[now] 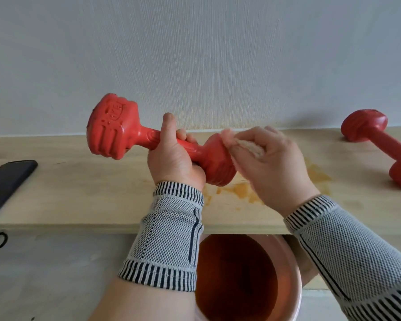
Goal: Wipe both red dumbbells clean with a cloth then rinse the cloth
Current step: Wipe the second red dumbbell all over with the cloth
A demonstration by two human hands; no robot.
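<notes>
From my feed the scene is bright and evenly lit, soft daylight-like light with no hard glare. The pale wall (pixel 195 54) reads clean, its fine vertical texture sharp in the middle. Shadows are faint: a soft one sits under the dumbbell at far right (pixel 377 149) on the surface (pixel 79 186). The held dumbbell (pixel 116 130) shows a mild sheen on its far left head. The right hand (pixel 271 163) and the cloth (pixel 243 144) are smeared by motion blur, while the left hand (pixel 171 156) is crisp. Wide-angle distortion bows the surface edge and stretches the sleeves (pixel 347 251) near the lower corners.
</notes>
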